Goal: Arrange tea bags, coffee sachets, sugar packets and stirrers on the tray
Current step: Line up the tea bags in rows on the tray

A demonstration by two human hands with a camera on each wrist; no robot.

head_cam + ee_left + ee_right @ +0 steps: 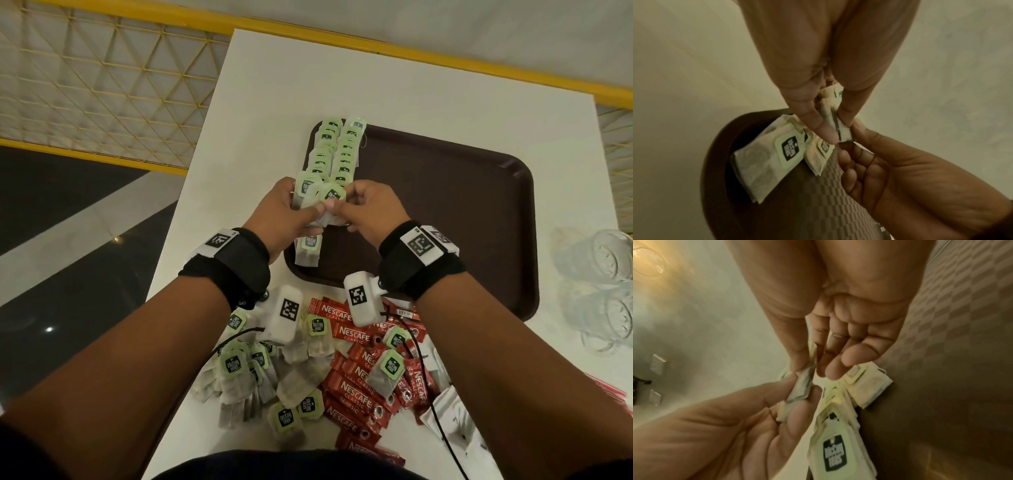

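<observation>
White worktop (274,85) carries a brown tray (445,212) with two tea-bag rows (337,150) along its left edge. Above their near end, left hand (281,209) and right hand (370,209) fingers pinch a small tea-bag bunch (322,202). Best to peel one bag free and lay it overlapping the last.

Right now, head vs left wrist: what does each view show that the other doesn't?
Head only: two rows of tea bags along the tray's left side, loose coffee sachets and more tea bags on the white table, glasses at right.
Left wrist only: the left hand's fingertips pinching the bag edge-on.
Both: left hand and right hand holding tea bags over the brown tray.
</observation>
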